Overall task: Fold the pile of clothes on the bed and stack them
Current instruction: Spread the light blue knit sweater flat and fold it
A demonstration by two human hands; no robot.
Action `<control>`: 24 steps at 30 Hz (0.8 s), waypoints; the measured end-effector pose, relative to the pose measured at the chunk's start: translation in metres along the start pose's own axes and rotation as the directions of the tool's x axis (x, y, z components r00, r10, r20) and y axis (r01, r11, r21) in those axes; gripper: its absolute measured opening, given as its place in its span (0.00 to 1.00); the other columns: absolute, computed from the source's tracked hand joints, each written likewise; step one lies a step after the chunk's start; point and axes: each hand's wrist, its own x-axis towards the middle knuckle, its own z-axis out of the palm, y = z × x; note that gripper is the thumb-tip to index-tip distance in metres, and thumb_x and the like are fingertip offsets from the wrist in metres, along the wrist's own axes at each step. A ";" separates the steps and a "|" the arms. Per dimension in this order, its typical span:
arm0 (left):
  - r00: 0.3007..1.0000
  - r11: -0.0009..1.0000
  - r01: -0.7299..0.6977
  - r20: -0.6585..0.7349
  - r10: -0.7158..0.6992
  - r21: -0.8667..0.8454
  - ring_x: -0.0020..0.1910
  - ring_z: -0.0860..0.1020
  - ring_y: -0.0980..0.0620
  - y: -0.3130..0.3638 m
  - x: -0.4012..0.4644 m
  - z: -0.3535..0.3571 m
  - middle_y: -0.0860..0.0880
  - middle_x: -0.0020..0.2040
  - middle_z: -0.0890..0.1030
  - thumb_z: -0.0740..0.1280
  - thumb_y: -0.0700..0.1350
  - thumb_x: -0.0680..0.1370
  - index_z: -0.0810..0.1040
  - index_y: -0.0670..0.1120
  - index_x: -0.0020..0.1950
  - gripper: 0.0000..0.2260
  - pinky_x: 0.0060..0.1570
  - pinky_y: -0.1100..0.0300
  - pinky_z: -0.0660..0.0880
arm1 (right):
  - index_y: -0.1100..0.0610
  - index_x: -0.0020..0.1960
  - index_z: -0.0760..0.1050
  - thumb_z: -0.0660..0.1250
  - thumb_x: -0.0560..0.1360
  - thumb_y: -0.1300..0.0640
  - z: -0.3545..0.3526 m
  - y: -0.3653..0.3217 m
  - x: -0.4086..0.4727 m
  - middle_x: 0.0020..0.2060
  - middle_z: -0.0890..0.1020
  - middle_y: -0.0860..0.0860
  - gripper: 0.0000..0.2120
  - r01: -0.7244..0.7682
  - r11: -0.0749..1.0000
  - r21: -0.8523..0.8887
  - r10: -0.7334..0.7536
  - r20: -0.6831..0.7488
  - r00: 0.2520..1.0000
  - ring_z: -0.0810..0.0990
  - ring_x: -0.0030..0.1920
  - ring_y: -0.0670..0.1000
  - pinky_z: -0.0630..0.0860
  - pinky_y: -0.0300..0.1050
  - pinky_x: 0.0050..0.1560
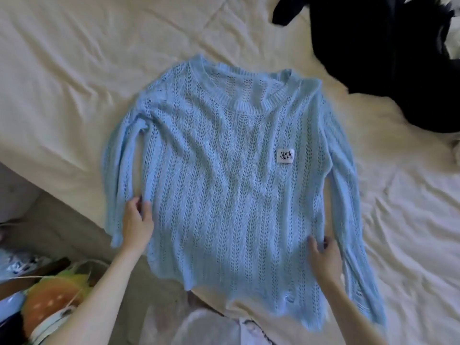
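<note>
A light blue open-knit sweater [224,175] lies spread flat, front up, at the near edge of the cream-sheeted bed [62,70]. Both hands grip its side edges: left hand [138,220], right hand [323,255]. Dark clothes [388,61] lie at the far right corner.

Light-blue open-knit sweater [224,170] spread flat on bed [62,70].

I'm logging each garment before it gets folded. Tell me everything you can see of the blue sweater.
The blue sweater is a light blue open-knit pullover with a ribbed round neck, long sleeves, a frayed hem and a small white label on its chest. It lies spread flat, front up, on the cream bedsheet. The left hand and right hand touch its lower sides.
</note>
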 end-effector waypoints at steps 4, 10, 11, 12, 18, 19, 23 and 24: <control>0.966 0.984 0.163 0.215 -0.145 -0.070 0.54 0.73 0.48 -0.019 -0.027 -0.012 0.53 0.52 0.75 0.61 0.50 0.80 0.71 0.41 0.62 0.16 0.47 0.57 0.69 | 0.57 0.37 0.67 0.62 0.77 0.53 -0.007 0.009 0.000 0.30 0.71 0.53 0.12 -0.024 0.996 0.089 0.022 0.022 1.000 0.71 0.31 0.55 0.63 0.47 0.32; 0.976 0.972 0.203 0.108 -0.191 -0.115 0.55 0.77 0.44 -0.046 -0.056 -0.030 0.47 0.54 0.78 0.69 0.49 0.75 0.75 0.42 0.59 0.16 0.51 0.52 0.73 | 0.60 0.47 0.67 0.58 0.79 0.52 -0.021 0.024 -0.014 0.42 0.77 0.64 0.11 0.010 0.995 -0.097 -0.025 -0.151 0.988 0.76 0.46 0.64 0.62 0.49 0.38; 0.978 0.977 0.195 0.091 -0.187 -0.088 0.52 0.77 0.45 -0.050 -0.057 -0.032 0.47 0.52 0.78 0.69 0.50 0.75 0.74 0.42 0.57 0.16 0.47 0.53 0.72 | 0.61 0.48 0.67 0.58 0.79 0.52 -0.021 0.025 -0.014 0.45 0.77 0.65 0.10 0.009 0.994 -0.113 -0.026 -0.148 0.989 0.76 0.47 0.65 0.62 0.50 0.39; 0.980 0.982 0.185 0.082 -0.182 -0.042 0.49 0.76 0.45 -0.054 -0.059 -0.033 0.47 0.50 0.78 0.69 0.50 0.75 0.74 0.42 0.55 0.14 0.43 0.54 0.71 | 0.62 0.51 0.69 0.58 0.79 0.54 -0.021 0.022 -0.014 0.48 0.77 0.65 0.10 0.015 0.993 -0.113 -0.031 -0.141 0.990 0.76 0.49 0.64 0.64 0.51 0.41; 0.948 0.975 0.182 0.241 -0.207 0.123 0.51 0.74 0.45 -0.064 -0.047 -0.036 0.45 0.50 0.74 0.66 0.45 0.78 0.71 0.40 0.57 0.12 0.47 0.54 0.68 | 0.63 0.70 0.64 0.60 0.78 0.57 0.000 -0.011 -0.040 0.67 0.67 0.62 0.22 0.241 0.927 -0.289 -0.294 -0.155 0.943 0.64 0.68 0.62 0.59 0.56 0.65; 0.954 0.980 0.173 0.230 -0.192 0.100 0.56 0.74 0.44 -0.061 -0.043 -0.038 0.44 0.56 0.74 0.64 0.46 0.78 0.70 0.40 0.63 0.16 0.53 0.54 0.68 | 0.62 0.71 0.63 0.60 0.79 0.55 0.005 -0.020 -0.045 0.70 0.66 0.60 0.23 0.282 0.901 -0.329 -0.339 -0.132 0.931 0.62 0.70 0.60 0.57 0.56 0.68; 0.993 0.997 0.049 0.108 -0.056 0.064 0.64 0.70 0.42 -0.057 -0.001 -0.069 0.40 0.69 0.67 0.60 0.43 0.80 0.63 0.39 0.72 0.20 0.64 0.50 0.66 | 0.57 0.75 0.57 0.56 0.80 0.51 0.053 -0.070 -0.077 0.75 0.58 0.56 0.25 0.504 0.754 -0.421 -0.520 0.086 0.850 0.53 0.75 0.55 0.48 0.53 0.74; 0.996 0.997 0.033 0.084 -0.039 0.065 0.65 0.69 0.41 -0.058 0.014 -0.075 0.39 0.69 0.66 0.60 0.42 0.80 0.62 0.39 0.72 0.21 0.65 0.49 0.66 | 0.56 0.76 0.55 0.54 0.81 0.49 0.069 -0.084 -0.086 0.76 0.55 0.54 0.26 0.568 0.706 -0.422 -0.562 0.154 0.813 0.50 0.76 0.54 0.45 0.52 0.74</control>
